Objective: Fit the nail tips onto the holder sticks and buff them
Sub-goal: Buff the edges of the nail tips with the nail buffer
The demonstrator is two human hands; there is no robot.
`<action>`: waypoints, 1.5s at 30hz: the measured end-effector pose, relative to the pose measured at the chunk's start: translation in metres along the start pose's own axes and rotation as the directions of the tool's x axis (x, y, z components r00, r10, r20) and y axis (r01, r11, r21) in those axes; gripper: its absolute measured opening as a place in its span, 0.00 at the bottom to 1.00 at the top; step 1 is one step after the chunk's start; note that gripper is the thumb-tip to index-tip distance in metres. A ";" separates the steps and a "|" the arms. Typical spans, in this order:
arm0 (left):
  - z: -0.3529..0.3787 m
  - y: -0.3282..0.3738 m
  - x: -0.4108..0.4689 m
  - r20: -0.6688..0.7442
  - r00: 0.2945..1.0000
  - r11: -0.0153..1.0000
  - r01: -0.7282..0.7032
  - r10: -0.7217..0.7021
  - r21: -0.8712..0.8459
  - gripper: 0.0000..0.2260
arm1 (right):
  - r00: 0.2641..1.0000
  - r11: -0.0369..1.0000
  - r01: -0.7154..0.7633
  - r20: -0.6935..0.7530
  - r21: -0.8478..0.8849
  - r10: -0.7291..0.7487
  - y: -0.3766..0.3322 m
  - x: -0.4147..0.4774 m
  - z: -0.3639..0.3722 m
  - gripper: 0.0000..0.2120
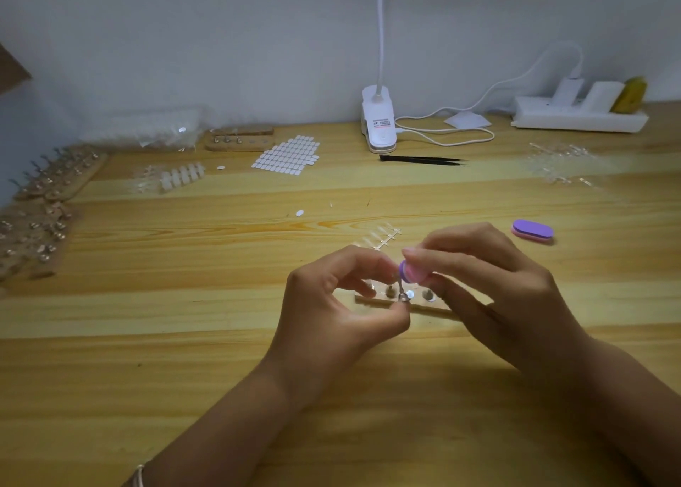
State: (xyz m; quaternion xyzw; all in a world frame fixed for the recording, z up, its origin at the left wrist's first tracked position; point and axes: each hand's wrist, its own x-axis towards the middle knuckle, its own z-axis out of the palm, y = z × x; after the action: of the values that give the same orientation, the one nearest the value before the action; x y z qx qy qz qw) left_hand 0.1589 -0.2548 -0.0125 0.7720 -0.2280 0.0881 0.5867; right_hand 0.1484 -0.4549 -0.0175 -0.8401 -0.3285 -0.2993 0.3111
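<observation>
**Step:** Buffing is judged to be in hand.

**Hands and task items**
- A holder stick (400,289) is pinched between the thumb and fingertips of the left hand (331,302), directly above the wooden base (379,300).
- A purple-and-pink buffer block (412,270) is gripped in the curled fingers of the right hand (490,276). It is set against the stick's top end, just above the base.
- The nail tip on that end is too small and too hidden to be confirmed.

**Surroundings**
- Small metal pieces (427,295) are seen seated in the base.
- A strip of unfitted nail tips (383,237) lies just behind the base.
- A second buffer (533,230) lies behind the base and to its right.

**Risks noted**
- The tip may be pushed off or skewed by heavy pressure.
- The stick may twist in so light a pinch.
- The seated pieces may be knocked by the right hand.
</observation>
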 end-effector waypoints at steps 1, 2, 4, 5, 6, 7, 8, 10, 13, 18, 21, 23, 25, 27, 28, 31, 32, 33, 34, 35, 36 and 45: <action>0.000 -0.001 0.000 -0.003 1.000 1.000 0.013 -0.013 -0.015 0.13 | 0.999 1.000 -0.023 -0.022 0.008 0.024 0.000 0.000 0.000 0.16; -0.001 -0.001 0.000 -0.003 1.000 0.999 0.013 -0.013 -0.031 0.13 | 0.998 0.999 -0.035 -0.045 0.030 0.037 -0.002 0.000 0.001 0.16; -0.002 -0.001 0.000 0.001 1.000 0.999 -0.008 0.008 -0.053 0.13 | 0.999 0.998 0.012 -0.054 0.060 -0.009 -0.006 0.000 0.004 0.15; -0.001 -0.001 -0.001 0.002 1.000 0.998 -0.013 0.013 -0.059 0.14 | 0.998 0.998 0.048 -0.039 0.049 -0.046 -0.007 0.000 0.005 0.14; -0.001 0.000 -0.001 0.001 1.000 0.998 -0.007 0.007 -0.064 0.14 | 0.997 0.997 0.069 -0.026 0.033 -0.068 -0.007 0.000 0.004 0.14; 0.000 0.000 -0.001 0.003 1.000 0.998 0.007 -0.006 -0.069 0.13 | 0.997 0.997 0.070 -0.021 0.019 -0.070 -0.005 0.000 0.004 0.14; 0.001 0.000 -0.001 0.007 1.000 0.997 0.024 -0.023 -0.076 0.13 | 0.998 0.998 0.057 -0.023 0.012 -0.056 -0.003 0.000 0.003 0.13; 0.001 0.000 0.000 0.019 0.998 0.994 0.053 -0.052 -0.094 0.13 | 0.999 0.999 0.019 -0.039 0.032 -0.018 -0.002 0.000 0.004 0.11; -0.001 -0.001 0.001 0.027 0.999 0.993 0.029 -0.026 -0.115 0.13 | 0.998 0.997 0.029 -0.061 0.071 -0.025 -0.007 -0.001 0.008 0.10; -0.003 0.000 0.001 -0.013 0.998 0.980 0.064 -0.067 -0.186 0.13 | 0.997 0.998 -0.055 -0.059 0.018 0.056 0.005 -0.002 0.002 0.09; -0.004 0.000 0.002 0.000 0.998 0.981 0.055 -0.056 -0.185 0.13 | 0.989 0.993 -0.066 -0.125 0.099 0.078 -0.001 0.002 0.004 0.10; -0.003 0.000 0.001 0.027 0.999 0.982 0.027 -0.022 -0.186 0.14 | 0.994 0.994 -0.012 -0.103 0.108 0.024 -0.007 0.001 0.007 0.09; -0.003 0.001 0.001 0.039 0.999 0.984 0.017 -0.010 -0.178 0.13 | 0.998 0.999 0.007 -0.061 0.046 -0.004 -0.004 -0.001 0.006 0.09; -0.005 0.000 0.003 0.032 0.999 0.976 0.048 -0.043 -0.210 0.12 | 0.998 1.000 -0.024 -0.062 0.004 0.024 0.001 -0.001 0.002 0.08; -0.006 0.000 0.003 0.029 0.998 0.971 0.060 -0.055 -0.232 0.12 | 0.996 0.999 -0.032 -0.081 0.005 0.032 0.001 -0.001 0.002 0.07; -0.007 0.000 0.004 0.059 0.997 0.964 0.062 -0.048 -0.260 0.11 | 0.993 0.998 0.014 -0.117 0.067 -0.006 -0.006 0.000 0.005 0.10; -0.007 0.000 0.004 0.082 0.996 0.961 0.062 -0.042 -0.268 0.11 | 0.994 0.997 0.033 -0.103 0.067 -0.026 -0.007 -0.001 0.007 0.10; -0.007 0.000 0.003 0.098 0.994 0.956 0.071 -0.045 -0.284 0.10 | 0.995 0.998 0.036 -0.090 0.048 -0.032 -0.005 -0.002 0.007 0.10; -0.007 -0.001 0.003 0.106 0.992 0.943 0.093 -0.062 -0.318 0.11 | 0.996 1.000 0.018 -0.086 0.023 -0.016 -0.002 -0.002 0.005 0.09; -0.008 -0.001 0.003 0.117 0.989 0.920 0.128 -0.091 -0.370 0.12 | 0.995 1.000 -0.017 -0.097 0.008 0.017 0.001 -0.001 0.004 0.08; -0.009 -0.003 0.003 0.141 0.983 0.886 0.171 -0.121 -0.432 0.12 | 0.991 0.999 -0.051 -0.121 0.014 0.053 0.002 0.000 0.002 0.09; -0.010 -0.005 0.009 0.441 0.892 0.667 0.386 -0.094 -0.638 0.16 | 0.977 0.998 0.016 -0.215 0.054 -0.004 -0.006 -0.001 0.006 0.13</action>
State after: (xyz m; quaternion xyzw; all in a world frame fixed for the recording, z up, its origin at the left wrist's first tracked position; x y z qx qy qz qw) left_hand 0.1705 -0.2466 -0.0105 0.5107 -0.2448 -0.2340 0.7903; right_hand 0.1451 -0.4469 -0.0201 -0.7923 -0.3055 -0.3806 0.3661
